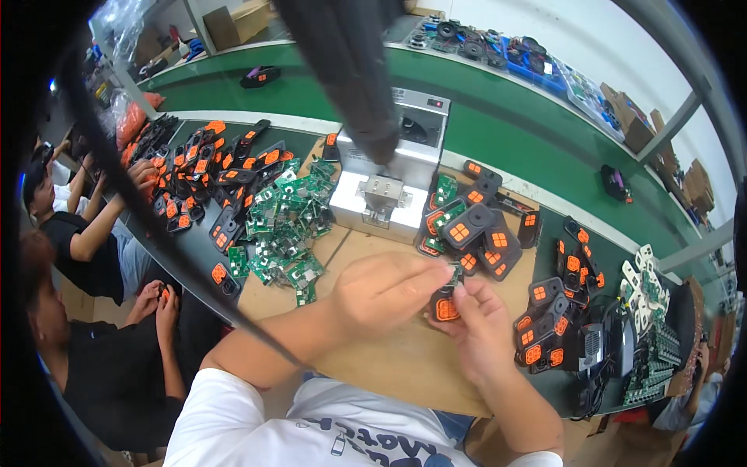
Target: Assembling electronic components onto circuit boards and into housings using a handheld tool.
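Over the cardboard sheet, my two hands meet in front of the metal machine. My right hand (484, 321) is closed on a black remote-like housing with an orange four-part keypad (446, 309), thumb along its side. My left hand (389, 294), slightly blurred, pinches with its fingertips at the housing's upper end, where a small green circuit board (455, 274) shows partly. The fingers hide most of the board, and I cannot tell how far it sits inside the housing. Just beyond my hands lies a pile of black housings with orange keypads (461, 226).
Left of the cardboard (373, 358) lies a heap of green circuit boards (284, 226), with more housings (187, 171) beyond. The machine (381, 204) stands ahead before a green conveyor belt (498, 121). More housings (545, 319) lie right. Co-workers (117, 350) sit at left. A dark bar hangs overhead.
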`<state>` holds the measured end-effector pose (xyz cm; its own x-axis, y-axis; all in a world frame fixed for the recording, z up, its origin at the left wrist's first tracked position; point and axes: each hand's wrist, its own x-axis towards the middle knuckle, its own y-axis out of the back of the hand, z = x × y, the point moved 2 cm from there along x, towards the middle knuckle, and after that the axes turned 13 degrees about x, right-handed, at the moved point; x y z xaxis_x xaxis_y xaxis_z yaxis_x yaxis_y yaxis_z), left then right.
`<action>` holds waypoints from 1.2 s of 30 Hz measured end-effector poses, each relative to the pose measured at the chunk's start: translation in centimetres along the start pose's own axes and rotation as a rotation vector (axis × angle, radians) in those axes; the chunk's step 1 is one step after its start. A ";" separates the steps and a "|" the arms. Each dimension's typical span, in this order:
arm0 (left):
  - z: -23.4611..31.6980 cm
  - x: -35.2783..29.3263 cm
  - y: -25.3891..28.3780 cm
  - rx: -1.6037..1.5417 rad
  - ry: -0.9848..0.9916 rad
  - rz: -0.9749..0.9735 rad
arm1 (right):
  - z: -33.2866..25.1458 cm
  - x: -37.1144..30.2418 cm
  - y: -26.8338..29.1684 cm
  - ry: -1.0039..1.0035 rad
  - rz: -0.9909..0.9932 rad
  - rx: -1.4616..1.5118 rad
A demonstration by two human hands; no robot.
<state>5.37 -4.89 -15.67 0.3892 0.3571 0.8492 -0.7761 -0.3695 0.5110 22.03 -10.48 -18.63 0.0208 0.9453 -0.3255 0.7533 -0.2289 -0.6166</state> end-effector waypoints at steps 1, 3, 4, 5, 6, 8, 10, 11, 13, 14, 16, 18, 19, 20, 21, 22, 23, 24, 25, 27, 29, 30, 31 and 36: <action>0.0 0.1 -0.1 -0.005 -0.003 0.000 | 0.1 0.0 0.0 -0.039 -0.018 0.047; 0.2 0.4 0.2 0.018 -0.105 -0.015 | 0.2 0.0 -0.1 -0.079 -0.016 0.097; 0.2 0.5 0.3 0.017 -0.108 -0.017 | 0.2 0.0 -0.2 -0.077 -0.015 0.100; 0.4 0.6 0.5 0.028 -0.127 -0.031 | 0.3 0.0 -0.2 -0.079 -0.001 0.128; 0.5 0.5 0.6 0.042 -0.145 -0.044 | 0.4 -0.1 -0.1 -0.083 0.013 0.153; 0.5 0.5 0.5 0.061 -0.137 -0.032 | 0.7 0.1 0.1 -0.043 0.017 0.137; 0.9 0.3 0.5 0.098 -0.126 -0.020 | 0.8 0.1 0.1 -0.013 0.007 0.120; 1.0 0.1 0.3 0.067 0.009 -0.034 | 0.8 0.1 0.3 0.001 0.029 0.105; 0.6 0.1 -0.1 0.064 0.142 -0.043 | 0.8 0.4 0.6 0.009 0.024 0.093; 0.5 0.3 -0.2 0.057 0.124 -0.020 | 0.9 0.5 1.1 0.001 0.037 0.096; 0.2 0.0 -0.3 0.083 0.111 0.000 | 1.3 0.5 0.7 -0.025 0.020 0.102; 0.8 -0.6 -0.9 0.036 -0.139 -0.043 | 1.0 0.0 -0.1 -0.029 0.074 0.202; 1.3 -0.8 -1.1 0.085 -0.155 -0.051 | 1.0 0.0 0.2 -0.038 0.067 0.234; 1.5 -0.8 -1.1 0.103 -0.153 -0.047 | 1.0 0.0 0.5 -0.043 0.050 0.230; 1.6 -0.8 -1.1 0.067 -0.161 -0.113 | 0.8 0.1 0.8 -0.032 0.051 0.290; 1.6 -0.7 -1.1 0.032 -0.168 -0.178 | 0.7 0.2 0.7 -0.021 0.053 0.350; 1.4 -0.8 -1.0 0.022 -0.168 -0.249 | 0.4 0.2 0.4 -0.019 0.060 0.383; 1.2 -0.7 -1.0 0.033 -0.165 -0.246 | 0.3 0.4 0.3 -0.025 0.049 0.379; 0.9 -0.6 -0.9 -0.113 -0.126 -0.271 | 0.0 0.6 0.5 0.026 -0.019 0.283; 0.7 -0.5 -0.7 -0.256 -0.086 -0.290 | -0.3 0.9 1.2 0.097 -0.099 0.163; 0.5 -0.2 -0.1 -0.489 0.244 -0.126 | 0.2 1.1 1.7 0.250 -0.145 0.017; 0.5 0.2 0.4 -0.486 0.247 -0.121 | 0.2 0.9 1.9 0.399 -0.185 -0.127; 0.2 0.7 0.9 -0.546 0.344 -0.206 | 0.3 0.6 2.1 0.396 -0.189 -0.132; -0.4 -0.4 0.9 -0.799 0.466 -0.357 | -1.0 -1.0 0.6 0.437 -0.406 -0.152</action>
<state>4.31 -5.08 -15.62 0.5640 0.6999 0.4382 -0.8247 0.4514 0.3407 23.12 -11.28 -17.94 -0.0443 0.9652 0.2577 0.8420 0.1749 -0.5104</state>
